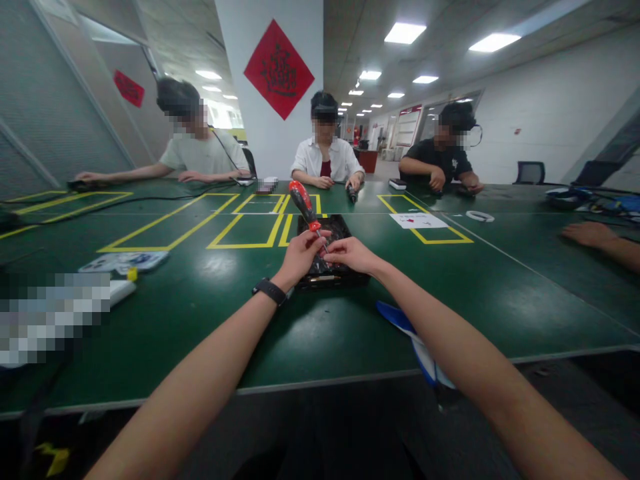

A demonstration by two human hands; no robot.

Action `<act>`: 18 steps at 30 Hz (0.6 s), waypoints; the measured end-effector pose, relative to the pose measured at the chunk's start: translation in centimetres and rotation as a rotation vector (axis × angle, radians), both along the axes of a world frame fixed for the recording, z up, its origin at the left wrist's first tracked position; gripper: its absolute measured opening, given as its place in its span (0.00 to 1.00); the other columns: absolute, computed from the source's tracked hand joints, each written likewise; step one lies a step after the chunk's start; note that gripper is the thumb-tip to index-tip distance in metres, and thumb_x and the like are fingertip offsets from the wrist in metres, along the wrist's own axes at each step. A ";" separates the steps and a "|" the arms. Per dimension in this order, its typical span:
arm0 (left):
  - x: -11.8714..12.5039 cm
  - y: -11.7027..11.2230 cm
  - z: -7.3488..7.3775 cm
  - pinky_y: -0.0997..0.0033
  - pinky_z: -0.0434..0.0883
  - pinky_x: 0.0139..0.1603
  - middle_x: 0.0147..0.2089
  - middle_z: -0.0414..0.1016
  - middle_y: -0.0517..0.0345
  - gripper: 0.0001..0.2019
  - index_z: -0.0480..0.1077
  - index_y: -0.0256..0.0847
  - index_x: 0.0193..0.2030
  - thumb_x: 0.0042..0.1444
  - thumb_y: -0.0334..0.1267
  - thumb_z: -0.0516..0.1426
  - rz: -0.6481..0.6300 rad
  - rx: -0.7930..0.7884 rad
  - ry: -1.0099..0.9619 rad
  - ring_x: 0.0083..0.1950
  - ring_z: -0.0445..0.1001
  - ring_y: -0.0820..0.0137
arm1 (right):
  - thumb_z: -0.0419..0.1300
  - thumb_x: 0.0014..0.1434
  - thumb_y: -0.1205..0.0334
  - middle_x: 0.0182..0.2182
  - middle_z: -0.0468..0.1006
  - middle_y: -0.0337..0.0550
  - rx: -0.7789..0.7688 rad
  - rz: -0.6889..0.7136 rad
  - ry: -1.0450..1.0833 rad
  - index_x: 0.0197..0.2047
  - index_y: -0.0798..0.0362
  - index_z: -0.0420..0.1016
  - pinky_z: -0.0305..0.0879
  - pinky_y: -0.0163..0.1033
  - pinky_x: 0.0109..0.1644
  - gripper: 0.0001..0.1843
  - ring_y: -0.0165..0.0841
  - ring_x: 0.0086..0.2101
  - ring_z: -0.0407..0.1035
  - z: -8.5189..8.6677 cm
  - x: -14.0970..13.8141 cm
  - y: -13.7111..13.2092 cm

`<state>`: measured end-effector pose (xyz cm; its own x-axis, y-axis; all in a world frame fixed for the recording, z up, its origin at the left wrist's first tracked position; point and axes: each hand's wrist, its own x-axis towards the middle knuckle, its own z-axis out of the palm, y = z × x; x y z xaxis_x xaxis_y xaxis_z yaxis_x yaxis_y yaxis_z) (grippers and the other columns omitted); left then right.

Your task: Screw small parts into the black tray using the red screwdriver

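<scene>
A screwdriver [303, 205] with a red and dark handle stands tilted over a black open case [334, 281], its handle up and leaning left. My left hand [300, 257] is closed around the metal shaft just below the handle. Beside it, my right hand [353, 255] is pinched at the lower end of the shaft; what lies between its fingertips is too small to make out. Both hands are above the case, which holds dark, shiny contents. A thin light-coloured rod lies along its near edge.
Blue-and-white gloves [417, 340] hang over the table's near edge under my right forearm. Yellow tape rectangles, a white paper [419, 221] and a white ring [480, 217] are on the green table [200, 340]. Several people sit around it; one hand [590, 233] rests at right.
</scene>
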<state>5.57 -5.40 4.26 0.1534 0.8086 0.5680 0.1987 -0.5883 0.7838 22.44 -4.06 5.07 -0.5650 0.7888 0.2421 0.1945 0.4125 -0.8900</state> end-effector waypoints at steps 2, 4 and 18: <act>0.0 0.0 0.0 0.71 0.68 0.36 0.31 0.73 0.56 0.17 0.73 0.36 0.47 0.56 0.44 0.54 0.010 -0.012 0.003 0.30 0.70 0.72 | 0.60 0.52 0.53 0.26 0.76 0.42 -0.019 0.047 -0.021 0.34 0.60 0.76 0.62 0.31 0.30 0.16 0.25 0.26 0.67 0.1 0.2 0.0; 0.0 0.0 0.1 0.71 0.68 0.35 0.30 0.73 0.57 0.18 0.72 0.36 0.48 0.56 0.44 0.53 0.018 -0.030 -0.008 0.30 0.70 0.72 | 0.59 0.54 0.53 0.30 0.78 0.44 -0.063 0.084 -0.019 0.37 0.59 0.76 0.64 0.31 0.31 0.16 0.26 0.28 0.68 0.3 0.4 0.0; 0.2 0.0 0.0 0.70 0.69 0.37 0.41 0.76 0.51 0.15 0.73 0.35 0.43 0.53 0.43 0.56 -0.004 -0.031 -0.100 0.33 0.71 0.72 | 0.68 0.42 0.61 0.23 0.77 0.41 -0.078 -0.001 0.099 0.29 0.60 0.75 0.67 0.35 0.37 0.12 0.28 0.27 0.71 -0.4 -0.4 -0.1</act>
<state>5.75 -5.44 4.30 0.1010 0.8256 0.5552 0.1165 -0.5640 0.8175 22.03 -4.13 4.70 -0.5405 0.8081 0.2341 0.1046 0.3407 -0.9343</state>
